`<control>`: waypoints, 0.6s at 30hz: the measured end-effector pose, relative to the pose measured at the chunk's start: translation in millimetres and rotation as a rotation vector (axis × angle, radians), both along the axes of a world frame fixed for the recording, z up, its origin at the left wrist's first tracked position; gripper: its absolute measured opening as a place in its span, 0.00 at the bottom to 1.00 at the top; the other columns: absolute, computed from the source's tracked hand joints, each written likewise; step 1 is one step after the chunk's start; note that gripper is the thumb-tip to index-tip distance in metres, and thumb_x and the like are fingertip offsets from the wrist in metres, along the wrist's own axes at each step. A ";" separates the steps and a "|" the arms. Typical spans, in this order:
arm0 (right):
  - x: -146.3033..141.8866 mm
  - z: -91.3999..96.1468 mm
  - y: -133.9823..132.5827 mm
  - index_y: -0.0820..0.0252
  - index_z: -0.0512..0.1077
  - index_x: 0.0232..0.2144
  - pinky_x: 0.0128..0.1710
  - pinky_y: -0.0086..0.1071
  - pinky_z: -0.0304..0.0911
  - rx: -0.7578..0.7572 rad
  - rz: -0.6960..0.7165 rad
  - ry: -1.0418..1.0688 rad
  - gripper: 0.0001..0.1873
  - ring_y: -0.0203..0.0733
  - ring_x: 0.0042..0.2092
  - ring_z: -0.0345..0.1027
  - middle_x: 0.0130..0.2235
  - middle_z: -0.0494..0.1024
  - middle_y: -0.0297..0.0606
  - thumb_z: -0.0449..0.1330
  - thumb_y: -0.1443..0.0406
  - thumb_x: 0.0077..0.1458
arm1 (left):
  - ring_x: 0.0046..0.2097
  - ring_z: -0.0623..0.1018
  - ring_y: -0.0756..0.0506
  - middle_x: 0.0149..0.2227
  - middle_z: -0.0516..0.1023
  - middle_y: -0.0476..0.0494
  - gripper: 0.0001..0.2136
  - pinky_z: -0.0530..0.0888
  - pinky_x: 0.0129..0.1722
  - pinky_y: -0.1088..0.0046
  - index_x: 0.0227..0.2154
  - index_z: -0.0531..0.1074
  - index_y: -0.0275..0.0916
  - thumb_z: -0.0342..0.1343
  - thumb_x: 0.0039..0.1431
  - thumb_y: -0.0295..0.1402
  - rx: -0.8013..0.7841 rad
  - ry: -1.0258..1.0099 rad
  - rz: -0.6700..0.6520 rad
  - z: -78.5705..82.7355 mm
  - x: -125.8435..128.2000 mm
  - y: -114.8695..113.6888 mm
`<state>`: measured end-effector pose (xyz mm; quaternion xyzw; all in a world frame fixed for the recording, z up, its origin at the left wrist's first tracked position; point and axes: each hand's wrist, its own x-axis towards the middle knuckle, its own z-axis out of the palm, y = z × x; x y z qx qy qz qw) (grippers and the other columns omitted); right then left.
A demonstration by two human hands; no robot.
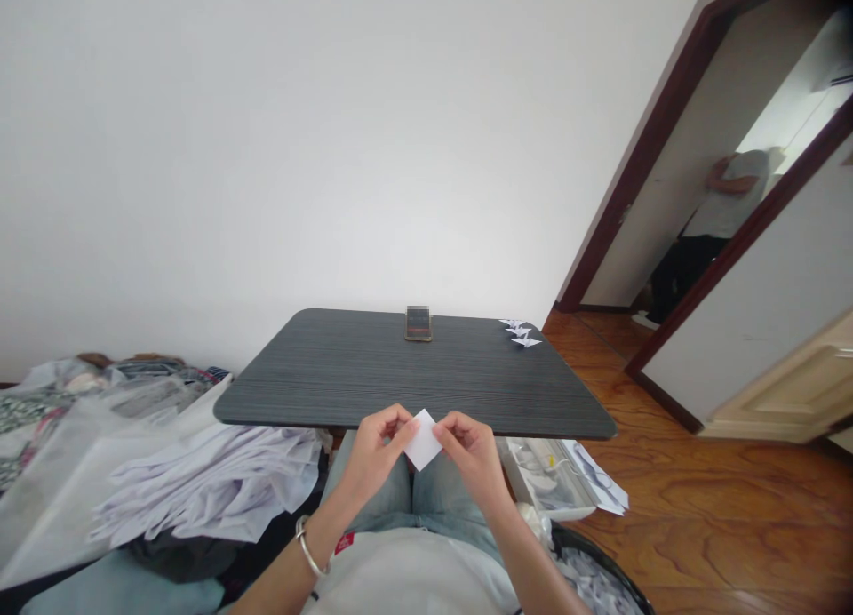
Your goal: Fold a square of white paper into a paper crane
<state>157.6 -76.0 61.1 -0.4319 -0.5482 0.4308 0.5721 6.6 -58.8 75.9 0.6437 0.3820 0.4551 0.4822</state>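
Note:
A small white piece of paper (423, 442), turned like a diamond, is held over my lap just at the table's near edge. My left hand (383, 446) pinches its left corner between thumb and fingers. On the opposite corner, my right hand (468, 451) has the same kind of pinch. Whether the paper has folded layers is too small to tell. Several folded white paper cranes (525, 340) stand in a row at the far right of the dark table (346, 366).
A phone on a stand (418, 323) is at the table's back edge. White cloth (219, 482) and clothes lie piled at left. To the right are a white box (560, 499), loose sheets (600, 477) and a dark bag of paper scraps (593, 584). A person (723, 206) stands beyond the doorway.

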 end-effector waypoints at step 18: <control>-2.6 -7.6 6.3 0.59 0.63 0.19 0.20 0.26 0.49 -0.010 -0.037 -0.098 0.14 0.32 0.20 0.54 0.18 0.62 0.28 0.56 0.59 0.52 | 0.22 0.63 0.52 0.18 0.64 0.53 0.15 0.58 0.22 0.78 0.19 0.64 0.36 0.50 0.56 0.40 0.045 0.146 0.126 -5.7 1.9 1.0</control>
